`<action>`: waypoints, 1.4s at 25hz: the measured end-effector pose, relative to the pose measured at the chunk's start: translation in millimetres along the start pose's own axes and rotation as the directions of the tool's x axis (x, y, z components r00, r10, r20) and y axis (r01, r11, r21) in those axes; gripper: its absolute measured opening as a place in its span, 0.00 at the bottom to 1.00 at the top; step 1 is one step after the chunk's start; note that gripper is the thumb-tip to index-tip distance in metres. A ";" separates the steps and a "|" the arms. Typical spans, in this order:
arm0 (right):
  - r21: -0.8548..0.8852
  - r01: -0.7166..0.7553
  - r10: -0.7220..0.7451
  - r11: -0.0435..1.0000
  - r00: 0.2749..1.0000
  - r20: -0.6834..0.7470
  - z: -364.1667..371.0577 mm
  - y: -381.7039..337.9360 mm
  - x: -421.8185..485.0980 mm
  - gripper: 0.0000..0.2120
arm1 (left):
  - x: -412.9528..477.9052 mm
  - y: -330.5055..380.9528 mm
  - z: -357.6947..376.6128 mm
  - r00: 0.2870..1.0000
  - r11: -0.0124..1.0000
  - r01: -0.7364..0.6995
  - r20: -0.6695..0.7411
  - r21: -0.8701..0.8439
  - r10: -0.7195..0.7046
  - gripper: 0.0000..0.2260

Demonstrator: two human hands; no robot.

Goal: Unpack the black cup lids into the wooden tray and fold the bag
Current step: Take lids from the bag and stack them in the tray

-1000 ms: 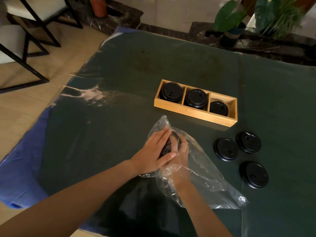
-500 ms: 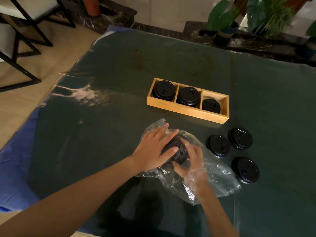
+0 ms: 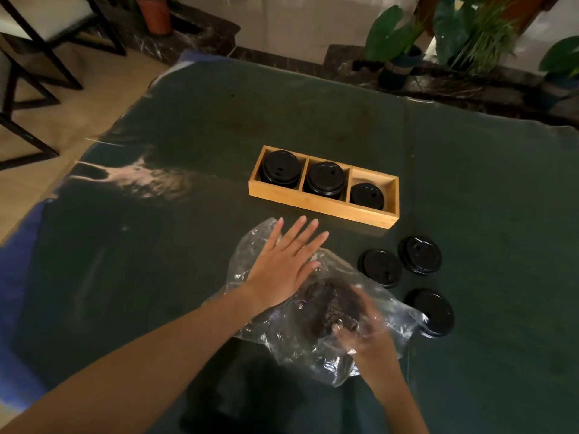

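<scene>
A clear plastic bag [image 3: 282, 343] lies crumpled on the dark green tablecloth in front of me. My left hand [image 3: 283, 263] rests flat on its far end, fingers spread. My right hand [image 3: 360, 327] is inside the bag, gripping a stack of black cup lids [image 3: 329, 303] seen blurred through the plastic. Beyond the bag stands the wooden tray [image 3: 316, 206] with three compartments, each holding black lids [image 3: 326, 180]. Three loose black lids [image 3: 380, 267] lie on the cloth right of the bag.
The green cloth [image 3: 156, 277] covers a table whose left edge drops to a tiled floor. Black-framed chairs [image 3: 28, 73] stand at the far left. Potted plants [image 3: 398, 48] line a dark ledge behind the table.
My left hand has lifted off the lids and flattened on the bag's far end. My right hand has drawn the lid stack back toward me inside the bag.
</scene>
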State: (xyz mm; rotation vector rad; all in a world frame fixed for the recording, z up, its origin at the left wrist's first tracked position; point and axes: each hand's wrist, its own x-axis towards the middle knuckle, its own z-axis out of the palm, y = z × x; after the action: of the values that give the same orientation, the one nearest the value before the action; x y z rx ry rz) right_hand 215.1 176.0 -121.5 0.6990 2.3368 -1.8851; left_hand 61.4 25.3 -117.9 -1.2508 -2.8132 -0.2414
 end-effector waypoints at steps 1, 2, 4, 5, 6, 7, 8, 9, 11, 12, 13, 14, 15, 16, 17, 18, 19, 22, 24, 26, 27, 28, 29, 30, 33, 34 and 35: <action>-0.031 0.009 -0.010 0.999 0.999 -0.039 -8.3 2.7 -4.4 0.35 | -1.1 -0.6 9.9 0.999 1.000 0.026 0.029 0.016 -0.027 0.23; -0.038 -0.004 0.001 0.999 0.997 -0.083 -17.1 5.2 -9.0 0.35 | -3.3 -1.0 19.8 0.997 0.999 0.042 0.064 0.027 -0.044 0.24; 0.017 -0.042 0.044 0.999 0.984 -0.175 -35.0 9.0 -18.9 0.34 | -9.2 -1.5 39.5 0.988 0.998 0.057 0.140 0.024 -0.060 0.25; 0.034 -0.053 0.060 0.998 0.974 -0.217 -45.6 10.0 -24.7 0.34 | -11.9 -1.3 48.3 0.983 0.998 0.065 0.172 0.021 -0.068 0.26; 0.027 -0.054 0.059 0.998 0.967 -0.248 -56.5 9.8 -31.0 0.34 | -14.5 -0.7 55.1 0.978 0.997 0.075 0.195 0.023 -0.078 0.26; 0.023 -0.049 0.054 0.999 0.967 -0.250 -65.6 6.4 -37.5 0.34 | -17.8 -0.9 59.3 0.974 0.996 0.086 0.208 0.029 -0.091 0.26; 0.005 -0.047 0.046 0.999 0.965 -0.258 -77.2 5.2 -44.6 0.34 | -19.7 -0.6 62.5 0.972 0.995 0.094 0.212 0.030 -0.098 0.27; -0.007 -0.046 0.042 0.999 0.959 -0.280 -88.6 3.0 -50.0 0.34 | -20.4 0.0 65.7 0.972 0.995 0.096 0.212 0.031 -0.100 0.27; -0.007 -0.056 0.050 0.998 0.936 -0.349 -118.0 -0.1 -51.9 0.31 | -20.9 1.3 69.6 0.975 0.995 0.090 0.198 0.043 -0.097 0.27; 0.051 -0.057 0.071 0.997 0.934 -0.350 -133.5 -1.5 -46.8 0.28 | -20.6 1.9 70.5 0.978 0.995 0.089 0.187 0.048 -0.096 0.28; 0.139 -0.059 0.103 0.989 0.937 -0.334 -146.1 -6.7 -38.8 0.25 | -21.1 2.6 70.7 0.978 0.995 0.090 0.183 0.049 -0.097 0.28; 0.224 -0.048 0.120 0.974 0.938 -0.324 -157.2 -12.2 -26.9 0.23 | -20.7 3.1 70.3 0.979 0.995 0.090 0.177 0.046 -0.097 0.28; 0.287 -0.011 0.108 0.958 0.940 -0.324 -164.1 -21.3 -12.9 0.22 | -20.9 3.6 69.7 0.981 0.995 0.090 0.172 0.041 -0.096 0.28; 0.294 0.034 0.065 0.955 0.945 -0.319 -166.8 -32.6 3.8 0.22 | -21.2 4.0 69.2 0.982 0.996 0.087 0.166 0.036 -0.092 0.27; 0.283 0.073 0.015 0.956 0.954 -0.298 -165.4 -46.0 22.7 0.20 | -20.7 4.4 68.7 0.983 0.996 0.082 0.162 0.035 -0.087 0.27; 0.271 0.090 -0.015 0.958 0.963 -0.268 -162.5 -58.4 42.3 0.19 | -20.6 4.6 68.7 0.984 0.996 0.077 0.160 0.035 -0.082 0.27; 0.277 0.089 -0.021 0.957 0.970 -0.240 -157.5 -70.6 65.3 0.18 | -20.1 4.4 68.9 0.985 0.997 0.075 0.156 0.035 -0.080 0.27; 0.274 0.019 0.025 0.962 0.987 -0.156 -144.2 -97.6 136.0 0.16 | -18.6 4.4 67.6 0.986 0.996 0.079 0.147 0.033 -0.083 0.27; 0.288 -0.050 0.086 0.956 0.990 -0.111 -132.9 -108.2 175.0 0.19 | -18.1 4.9 66.4 0.986 0.996 0.079 0.148 0.037 -0.083 0.27; 0.274 -0.117 0.152 0.955 0.982 -0.113 -122.7 -114.8 203.3 0.24 | -18.9 5.4 66.7 0.984 0.995 0.090 0.149 0.038 -0.095 0.27; 0.254 -0.139 0.175 0.957 0.977 -0.123 -118.4 -117.3 214.1 0.26 | -19.1 5.4 66.8 0.984 0.995 0.096 0.148 0.038 -0.101 0.27; 0.230 -0.156 0.189 0.961 0.973 -0.132 -114.4 -119.0 223.1 0.26 | -18.9 5.3 66.7 0.983 0.994 0.101 0.148 0.037 -0.105 0.28; 0.200 -0.169 0.198 0.965 0.971 -0.133 -110.8 -119.8 230.6 0.27 | -18.5 5.1 66.4 0.983 0.994 0.101 0.148 0.036 -0.105 0.28; 0.169 -0.184 0.206 0.968 0.971 -0.124 -106.7 -119.2 237.2 0.27 | -18.0 5.0 66.0 0.984 0.995 0.097 0.147 0.036 -0.102 0.28; 0.115 -0.243 0.254 0.963 0.963 -0.090 -95.6 -113.7 250.8 0.22 | -17.1 4.4 64.9 0.985 0.995 0.087 0.148 0.037 -0.092 0.28; 0.108 -0.263 0.273 0.959 0.958 -0.088 -93.1 -111.4 253.9 0.20 | -17.1 4.1 64.9 0.984 0.995 0.087 0.152 0.039 -0.092 0.28; 0.085 -0.279 0.287 0.956 0.953 -0.094 -92.2 -109.7 256.1 0.20 | -17.1 4.0 65.2 0.983 0.995 0.090 0.156 0.041 -0.095 0.28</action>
State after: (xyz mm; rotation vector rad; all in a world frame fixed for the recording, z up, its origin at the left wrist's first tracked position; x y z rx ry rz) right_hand -34.4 324.9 -80.6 1.1010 2.0950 -1.8497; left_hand 76.8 26.1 -183.6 -1.1836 -2.9995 -0.1014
